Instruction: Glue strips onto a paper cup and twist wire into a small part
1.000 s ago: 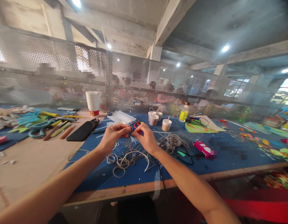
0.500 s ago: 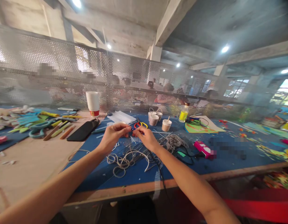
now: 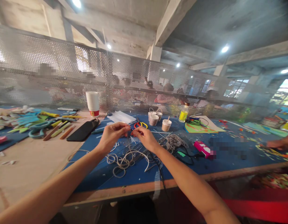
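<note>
My left hand point(image 3: 114, 133) and my right hand point(image 3: 144, 136) are held close together above the blue mat point(image 3: 97, 177). Thumb and fingers are pinched on both, and whatever lies between the fingertips is too small to make out. A thin greyish strand seems to run down just below the left fingertips. Under the hands lies a loose tangle of pale cord point(image 3: 119, 160) among thin wire-like rods. Right behind the fingertips are red and yellow looped handles point(image 3: 141, 124), partly covered by my right hand. A bundle of grey cord point(image 3: 175, 142) sits right of my right hand.
Small white pots point(image 3: 153, 119), a pot with a stick point(image 3: 166, 125) and a yellow-labelled bottle point(image 3: 183, 112) stand behind. Left are a black phone point(image 3: 82, 130), stacked paper cups point(image 3: 92, 102) and scissors point(image 3: 39, 129). A pink device point(image 3: 204, 149) and another person's hand point(image 3: 281, 143) are right.
Both my hands have shifted very slightly to the left, still pinched. Another person's hand has come in at the right edge over the coloured scraps, where a pink object showed earlier.
</note>
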`<state>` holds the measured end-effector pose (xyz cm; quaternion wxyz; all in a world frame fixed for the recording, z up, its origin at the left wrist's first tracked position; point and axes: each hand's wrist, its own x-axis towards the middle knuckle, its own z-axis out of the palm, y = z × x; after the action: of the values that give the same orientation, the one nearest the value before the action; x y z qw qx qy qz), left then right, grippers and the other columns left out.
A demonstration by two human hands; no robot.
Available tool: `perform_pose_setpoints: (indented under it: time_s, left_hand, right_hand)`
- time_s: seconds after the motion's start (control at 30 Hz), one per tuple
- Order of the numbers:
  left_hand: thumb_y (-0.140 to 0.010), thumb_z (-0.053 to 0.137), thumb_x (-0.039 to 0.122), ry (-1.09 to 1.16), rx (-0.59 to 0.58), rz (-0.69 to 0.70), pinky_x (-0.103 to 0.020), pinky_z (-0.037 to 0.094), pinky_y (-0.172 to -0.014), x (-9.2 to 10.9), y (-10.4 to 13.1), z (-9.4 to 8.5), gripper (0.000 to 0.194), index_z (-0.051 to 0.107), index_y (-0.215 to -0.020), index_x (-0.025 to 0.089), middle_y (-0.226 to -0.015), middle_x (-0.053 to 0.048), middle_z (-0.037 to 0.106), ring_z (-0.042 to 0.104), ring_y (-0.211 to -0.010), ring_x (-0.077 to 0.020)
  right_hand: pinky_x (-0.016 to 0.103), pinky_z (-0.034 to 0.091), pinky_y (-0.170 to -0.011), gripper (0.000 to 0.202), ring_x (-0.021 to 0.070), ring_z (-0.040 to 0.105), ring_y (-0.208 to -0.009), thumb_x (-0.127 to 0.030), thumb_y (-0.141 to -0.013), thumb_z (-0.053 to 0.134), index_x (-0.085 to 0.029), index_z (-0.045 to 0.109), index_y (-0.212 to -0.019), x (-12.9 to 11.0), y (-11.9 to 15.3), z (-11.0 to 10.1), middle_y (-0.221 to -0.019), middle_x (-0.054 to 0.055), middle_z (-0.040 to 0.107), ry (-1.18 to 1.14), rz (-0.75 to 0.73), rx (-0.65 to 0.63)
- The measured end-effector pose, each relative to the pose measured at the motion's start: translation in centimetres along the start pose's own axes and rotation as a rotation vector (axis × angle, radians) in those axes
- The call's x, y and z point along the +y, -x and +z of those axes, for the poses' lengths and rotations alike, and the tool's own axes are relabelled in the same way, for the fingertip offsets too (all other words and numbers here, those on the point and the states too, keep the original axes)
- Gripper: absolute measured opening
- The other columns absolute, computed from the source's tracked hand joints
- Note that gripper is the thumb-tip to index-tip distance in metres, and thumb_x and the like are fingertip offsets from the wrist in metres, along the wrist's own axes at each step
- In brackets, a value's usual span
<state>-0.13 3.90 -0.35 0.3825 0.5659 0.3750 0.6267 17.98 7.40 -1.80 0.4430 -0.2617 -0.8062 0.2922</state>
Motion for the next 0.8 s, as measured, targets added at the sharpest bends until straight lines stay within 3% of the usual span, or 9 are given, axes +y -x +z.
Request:
perform_pose_setpoints:
  time_s: [0.43, 0.67, 0.8]
  left_hand:
    - [-0.070, 0.078, 0.029, -0.021, 0.010, 0.001, -0.025, 0.045, -0.060, 0.22, 0.12, 0.18, 0.019, 0.072, -0.082, 0.015, -0.062, 0.000, 0.066, 0.057, -0.056, -0.0117]
    - [-0.070, 0.077, 0.027, -0.057, -0.003, 0.036, -0.026, 0.045, -0.059, -0.08, 0.08, 0.03, 0.017, 0.073, -0.083, 0.015, -0.063, 0.000, 0.066, 0.057, -0.058, -0.0126]
    - [-0.070, 0.077, 0.026, -0.048, -0.008, 0.030, -0.026, 0.045, -0.060, 0.10, 0.12, 0.11, 0.016, 0.073, -0.082, 0.016, -0.062, 0.000, 0.065, 0.056, -0.057, -0.0126]
  right_hand:
    - [0.027, 0.045, -0.078, 0.018, 0.0145, 0.057, -0.083, -0.036, -0.085, 0.067, -0.018, 0.071, -0.084, -0.25, 0.02, 0.22, -0.085, 0.002, 0.063, 0.098, -0.070, 0.160]
    - [0.027, 0.046, -0.076, 0.018, 0.0139, 0.058, -0.082, -0.036, -0.088, 0.064, -0.021, 0.073, -0.091, 0.27, -0.05, 0.33, -0.089, 0.002, 0.065, 0.086, -0.065, 0.072]
    - [0.027, 0.046, -0.075, 0.018, 0.0141, 0.058, -0.081, -0.037, -0.086, 0.066, -0.021, 0.074, -0.089, 0.52, -0.07, 0.42, -0.087, 0.002, 0.065, 0.082, -0.065, 0.108]
